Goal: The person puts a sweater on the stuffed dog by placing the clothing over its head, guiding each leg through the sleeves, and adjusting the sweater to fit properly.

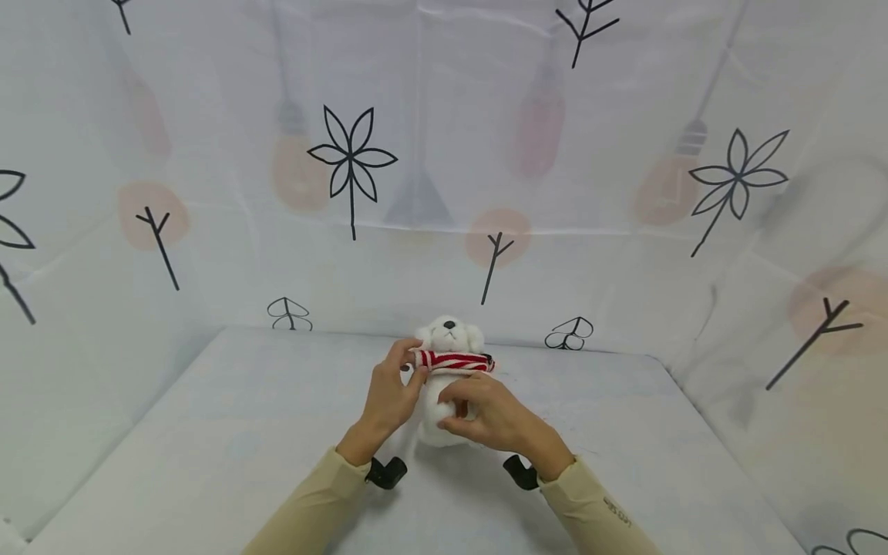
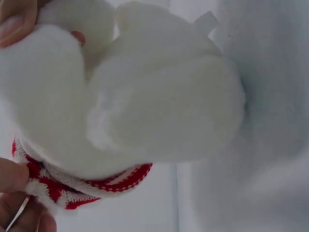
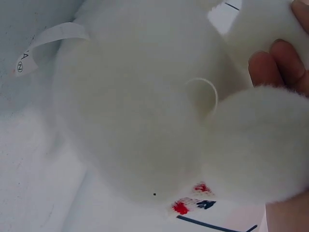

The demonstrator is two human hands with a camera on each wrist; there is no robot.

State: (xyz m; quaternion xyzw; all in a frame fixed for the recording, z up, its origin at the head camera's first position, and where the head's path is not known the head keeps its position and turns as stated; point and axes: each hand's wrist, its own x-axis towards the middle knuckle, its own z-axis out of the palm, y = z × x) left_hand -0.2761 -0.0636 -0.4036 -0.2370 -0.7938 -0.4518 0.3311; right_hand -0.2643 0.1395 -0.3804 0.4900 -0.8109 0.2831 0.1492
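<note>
A small white plush bear [image 1: 444,385] sits upright on the white table [image 1: 229,432], facing me, with a red-and-white striped scarf [image 1: 454,361] round its neck. My left hand [image 1: 395,389] pinches the left end of the scarf [image 2: 53,186] between thumb and fingers. My right hand [image 1: 486,412] grips the bear's body from the right, fingers curled over its front. The left wrist view shows the fluffy body [image 2: 145,96] close up; the right wrist view shows the bear [image 3: 140,111] with its sewn label [image 3: 43,43] and my fingertips [image 3: 275,65].
White cloth printed with black leaf and tree shapes [image 1: 352,166] hangs as walls behind and on both sides of the table. Black wrist-camera mounts [image 1: 385,472] sit under both wrists. A red and dark mark [image 3: 190,205] shows on the surface below the bear.
</note>
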